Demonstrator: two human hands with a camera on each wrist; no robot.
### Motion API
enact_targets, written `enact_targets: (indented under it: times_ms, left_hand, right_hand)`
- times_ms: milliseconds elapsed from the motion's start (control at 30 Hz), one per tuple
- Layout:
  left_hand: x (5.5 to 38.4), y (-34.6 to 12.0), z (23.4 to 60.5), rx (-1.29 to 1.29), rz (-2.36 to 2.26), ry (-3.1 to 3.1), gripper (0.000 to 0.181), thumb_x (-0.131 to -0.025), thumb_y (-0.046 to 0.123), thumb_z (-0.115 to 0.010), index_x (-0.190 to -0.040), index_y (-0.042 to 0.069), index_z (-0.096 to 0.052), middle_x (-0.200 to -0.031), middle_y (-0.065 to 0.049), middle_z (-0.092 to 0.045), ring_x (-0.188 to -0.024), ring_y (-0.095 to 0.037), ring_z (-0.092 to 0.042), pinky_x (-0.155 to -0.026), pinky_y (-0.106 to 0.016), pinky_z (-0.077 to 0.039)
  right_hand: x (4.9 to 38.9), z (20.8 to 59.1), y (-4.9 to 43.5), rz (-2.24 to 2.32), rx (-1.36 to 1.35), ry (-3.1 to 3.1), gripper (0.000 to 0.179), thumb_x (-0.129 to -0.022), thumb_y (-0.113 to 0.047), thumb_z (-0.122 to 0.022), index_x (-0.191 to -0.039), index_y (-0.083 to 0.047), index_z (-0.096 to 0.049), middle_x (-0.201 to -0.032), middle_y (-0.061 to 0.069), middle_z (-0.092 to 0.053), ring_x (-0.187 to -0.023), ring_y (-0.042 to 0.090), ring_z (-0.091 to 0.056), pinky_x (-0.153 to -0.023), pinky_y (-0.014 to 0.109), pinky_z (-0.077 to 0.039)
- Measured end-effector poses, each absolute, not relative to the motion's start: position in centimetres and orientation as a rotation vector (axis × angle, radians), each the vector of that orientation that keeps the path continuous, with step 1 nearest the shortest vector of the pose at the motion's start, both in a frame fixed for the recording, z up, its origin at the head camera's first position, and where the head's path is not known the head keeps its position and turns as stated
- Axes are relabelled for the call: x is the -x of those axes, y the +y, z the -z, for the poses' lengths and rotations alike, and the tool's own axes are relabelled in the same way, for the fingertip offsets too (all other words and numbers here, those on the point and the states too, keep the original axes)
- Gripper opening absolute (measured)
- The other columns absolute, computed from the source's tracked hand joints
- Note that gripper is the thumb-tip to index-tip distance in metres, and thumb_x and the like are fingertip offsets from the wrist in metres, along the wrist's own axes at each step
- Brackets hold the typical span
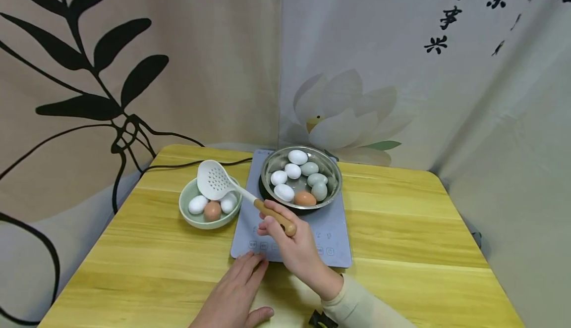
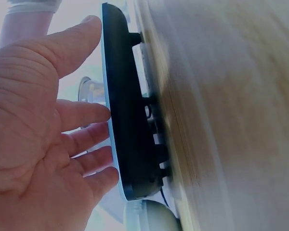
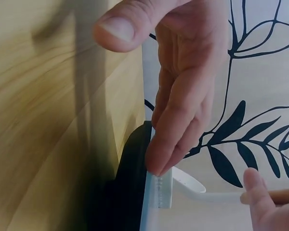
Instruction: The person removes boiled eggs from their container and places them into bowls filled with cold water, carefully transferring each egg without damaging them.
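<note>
Skimmer (image 1: 246, 194) aslant; perforated head (image 1: 213, 180) far left, handle (image 1: 284, 223) near right

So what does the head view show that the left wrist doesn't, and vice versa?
Only the head view shows the slotted spoon held by the right hand, and eggs. Only the left wrist view shows the palm of the left hand and black feet under the cooktop. Both show the left hand, cooktop, wooden table and green bowl.

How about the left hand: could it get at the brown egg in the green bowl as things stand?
Probably yes: the left hand holds nothing, nothing stands between it and the green bowl, and the slotted spoon leaves the brown egg uncovered in the head view.
</note>
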State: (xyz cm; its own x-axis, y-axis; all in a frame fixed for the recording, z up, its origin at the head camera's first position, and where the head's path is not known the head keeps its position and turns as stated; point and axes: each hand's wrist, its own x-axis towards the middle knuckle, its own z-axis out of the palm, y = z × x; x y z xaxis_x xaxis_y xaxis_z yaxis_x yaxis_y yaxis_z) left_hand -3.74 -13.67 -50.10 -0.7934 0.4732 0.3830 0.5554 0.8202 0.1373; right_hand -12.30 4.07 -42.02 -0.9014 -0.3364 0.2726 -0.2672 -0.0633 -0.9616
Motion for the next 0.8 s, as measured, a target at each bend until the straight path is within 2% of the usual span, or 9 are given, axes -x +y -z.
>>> enact_targets:
  times_ms: [67,133,300,400,600,800]
  left_hand:
    - [3.8,-13.7,50.2,0.777,0.342,-2.656,0.093,-0.078,0.064,-0.085,-0.144,0.002,-0.064,-0.150,-0.010,-0.060,-0.142,-0.030,-0.055,-0.114,-0.045,-0.052]
    - [3.8,-13.7,50.2,0.778,0.332,-2.634,0.095,-0.076,0.064,-0.086,-0.144,0.002,-0.064,-0.149,-0.010,-0.060,-0.141,-0.029,-0.056,-0.114,-0.044,-0.051]
    - [4.0,-13.6,50.4,0.790,0.320,-2.590,0.098,-0.073,0.066,-0.088,-0.143,0.002,-0.065,-0.147,-0.009,-0.061,-0.139,-0.027,-0.057,-0.115,-0.040,-0.047]
    - [3.9,-13.5,50.3,0.779,0.340,-2.626,0.097,-0.075,0.066,-0.087,-0.144,0.002,-0.064,-0.148,-0.009,-0.060,-0.140,-0.028,-0.056,-0.114,-0.042,-0.050]
    - [3.6,-13.3,50.0,0.748,0.384,-2.765,0.091,-0.085,0.065,-0.079,-0.147,0.002,-0.061,-0.153,-0.011,-0.058,-0.144,-0.031,-0.053,-0.117,-0.047,-0.051]
    - [3.7,-13.3,49.3,0.729,0.410,-2.859,0.090,-0.088,0.063,-0.077,-0.151,0.001,-0.057,-0.156,-0.013,-0.055,-0.146,-0.034,-0.051,-0.121,-0.049,-0.048]
  right_hand:
    - [12.3,42.2,4.2,2.124,0.737,2.157,0.041,-0.109,-0.013,-0.059,-0.149,-0.002,-0.060,-0.127,0.023,-0.074,-0.099,0.020,-0.081,-0.092,0.031,-0.067]
    - [12.3,42.5,4.4,2.050,0.906,2.279,0.040,-0.108,-0.011,-0.061,-0.147,-0.002,-0.062,-0.125,0.020,-0.076,-0.099,0.020,-0.080,-0.091,0.029,-0.067]
    - [12.7,42.6,5.8,1.663,1.655,2.687,0.036,-0.108,-0.012,-0.060,-0.141,0.002,-0.065,-0.120,0.015,-0.076,-0.106,0.023,-0.076,-0.096,0.031,-0.064]
    - [12.6,41.8,7.2,1.504,1.919,2.796,0.038,-0.111,-0.020,-0.055,-0.139,0.003,-0.065,-0.122,0.015,-0.075,-0.109,0.025,-0.074,-0.101,0.031,-0.062]
    - [12.6,39.6,11.8,1.661,2.070,2.785,0.039,-0.108,-0.017,-0.061,-0.131,0.015,-0.066,-0.116,0.022,-0.076,-0.104,0.029,-0.074,-0.104,0.028,-0.061]
    - [11.6,38.7,16.7,1.728,1.991,2.794,0.038,-0.107,-0.012,-0.064,-0.126,0.021,-0.066,-0.109,0.023,-0.075,-0.104,0.019,-0.074,-0.098,0.019,-0.061]
